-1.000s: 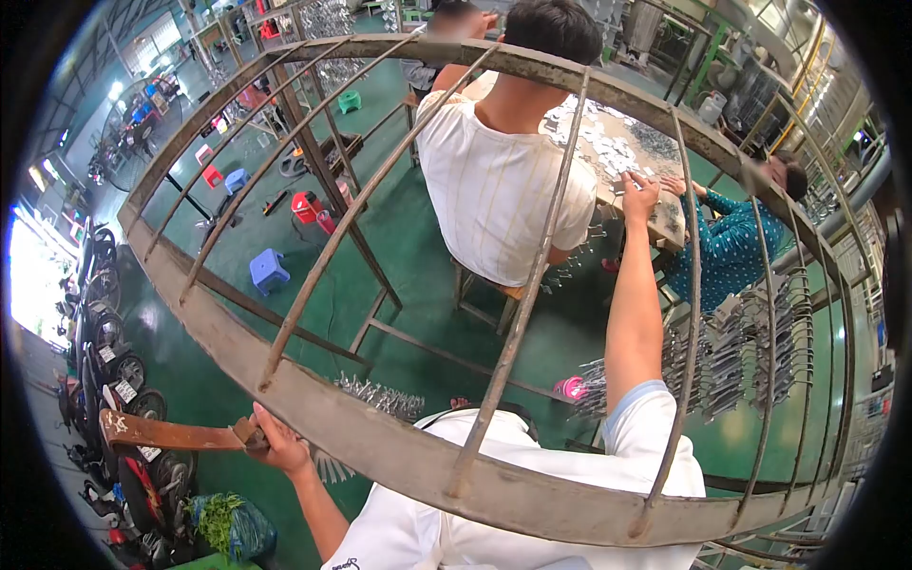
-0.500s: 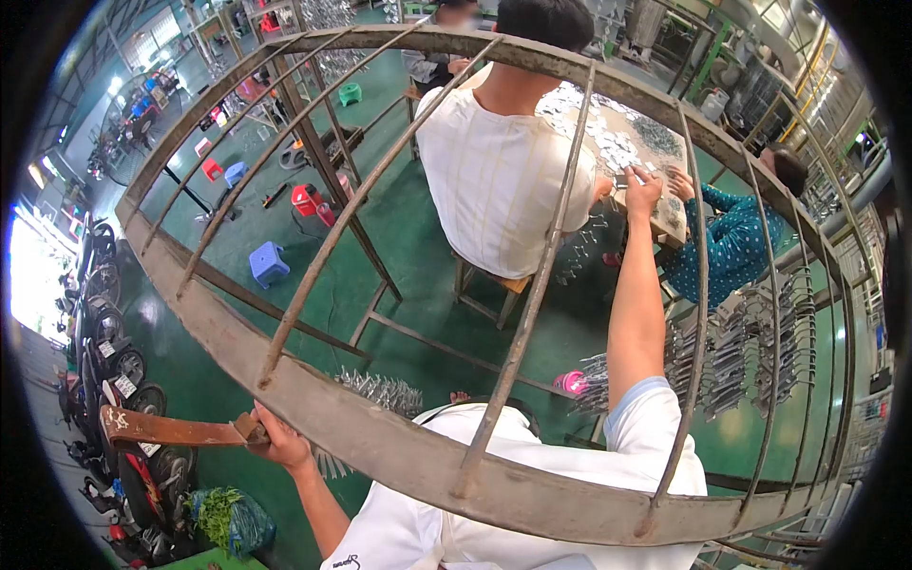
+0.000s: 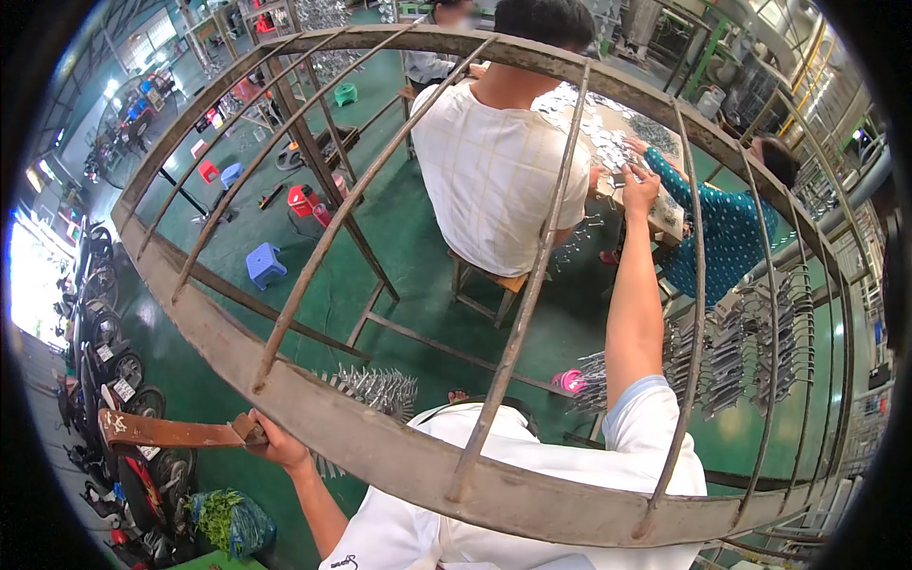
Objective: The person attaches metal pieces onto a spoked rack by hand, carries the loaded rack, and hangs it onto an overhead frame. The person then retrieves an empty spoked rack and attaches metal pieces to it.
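Note:
My left hand (image 3: 277, 443) is closed at the blocky end of a brown flat metal bar (image 3: 176, 431), whose far end is bent and scuffed. Just beside that hand runs the wide rim of a grey metal rack (image 3: 313, 413) with long thin bars, across most of the view. My right arm stretches forward beneath the bars to the edge of a work table (image 3: 665, 220). There my right hand (image 3: 640, 190) has its fingers bent together around a small dark thing, too small to name. Flat white pieces (image 3: 581, 114) lie on the table beyond it.
A person in a white shirt (image 3: 499, 180) sits at the table on a wooden stool (image 3: 508, 283). Another in a dotted teal top (image 3: 727, 237) reaches over the table from the right. Bundles of metal parts (image 3: 731, 356) hang at right. A blue stool (image 3: 266, 264) and motorbikes (image 3: 119, 361) stand left.
The person in teal has stretched an arm farther across the table, toward the white pieces. The view has shifted slightly; my hands keep nearly the same places.

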Action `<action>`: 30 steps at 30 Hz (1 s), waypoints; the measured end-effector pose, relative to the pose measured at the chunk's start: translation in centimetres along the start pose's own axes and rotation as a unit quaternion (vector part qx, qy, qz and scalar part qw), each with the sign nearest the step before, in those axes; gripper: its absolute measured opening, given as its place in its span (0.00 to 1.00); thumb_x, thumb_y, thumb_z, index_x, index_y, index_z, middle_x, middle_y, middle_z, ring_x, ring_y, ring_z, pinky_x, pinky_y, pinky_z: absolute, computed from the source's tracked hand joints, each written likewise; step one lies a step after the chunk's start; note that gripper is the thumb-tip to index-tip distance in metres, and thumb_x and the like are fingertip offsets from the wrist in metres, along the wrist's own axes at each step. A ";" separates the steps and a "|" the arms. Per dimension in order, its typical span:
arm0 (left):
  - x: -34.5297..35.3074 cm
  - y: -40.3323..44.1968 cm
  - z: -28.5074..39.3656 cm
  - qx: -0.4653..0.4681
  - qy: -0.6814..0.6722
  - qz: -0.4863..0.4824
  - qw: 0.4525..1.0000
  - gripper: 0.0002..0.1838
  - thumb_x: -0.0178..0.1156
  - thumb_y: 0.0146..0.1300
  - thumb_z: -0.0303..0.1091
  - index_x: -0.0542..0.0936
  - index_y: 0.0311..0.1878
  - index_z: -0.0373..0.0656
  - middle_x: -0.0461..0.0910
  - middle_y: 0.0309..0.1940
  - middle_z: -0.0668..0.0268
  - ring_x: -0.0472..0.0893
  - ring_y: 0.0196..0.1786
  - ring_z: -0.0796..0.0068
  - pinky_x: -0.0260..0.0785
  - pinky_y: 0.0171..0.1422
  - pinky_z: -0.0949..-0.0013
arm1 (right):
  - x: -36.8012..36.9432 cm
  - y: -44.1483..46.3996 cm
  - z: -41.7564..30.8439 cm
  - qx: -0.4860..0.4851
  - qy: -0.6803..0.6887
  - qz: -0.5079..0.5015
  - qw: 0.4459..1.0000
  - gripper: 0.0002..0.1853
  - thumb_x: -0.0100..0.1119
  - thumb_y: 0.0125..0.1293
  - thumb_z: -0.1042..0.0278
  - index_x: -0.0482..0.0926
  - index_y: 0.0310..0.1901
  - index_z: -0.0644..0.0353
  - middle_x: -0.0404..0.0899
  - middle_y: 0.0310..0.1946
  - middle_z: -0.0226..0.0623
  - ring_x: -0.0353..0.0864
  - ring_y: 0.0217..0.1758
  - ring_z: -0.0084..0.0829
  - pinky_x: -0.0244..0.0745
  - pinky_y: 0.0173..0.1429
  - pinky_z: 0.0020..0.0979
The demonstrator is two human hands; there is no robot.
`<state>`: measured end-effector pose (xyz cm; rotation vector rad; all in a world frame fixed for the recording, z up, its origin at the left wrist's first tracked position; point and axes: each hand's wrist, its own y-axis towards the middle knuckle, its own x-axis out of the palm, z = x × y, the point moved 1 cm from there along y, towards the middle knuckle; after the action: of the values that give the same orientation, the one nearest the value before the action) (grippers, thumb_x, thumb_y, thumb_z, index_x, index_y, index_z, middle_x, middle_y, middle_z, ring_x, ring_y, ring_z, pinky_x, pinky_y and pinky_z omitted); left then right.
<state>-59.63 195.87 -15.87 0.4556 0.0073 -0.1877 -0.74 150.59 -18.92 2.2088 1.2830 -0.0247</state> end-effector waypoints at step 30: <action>-0.2 -0.3 -0.6 0.019 0.005 -0.011 1.000 0.10 0.54 0.68 0.33 0.73 0.36 0.35 0.76 0.33 0.63 0.76 0.34 0.74 0.67 0.38 0.67 | 1.5 1.4 2.5 -0.065 -0.070 0.029 0.995 0.17 0.72 0.56 0.56 0.88 0.42 0.57 0.72 0.50 0.50 0.74 0.55 0.45 0.70 0.60 0.37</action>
<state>-59.83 195.90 -16.54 0.4944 0.0192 -0.2079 1.82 150.05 -20.75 2.0935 1.1118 -0.0718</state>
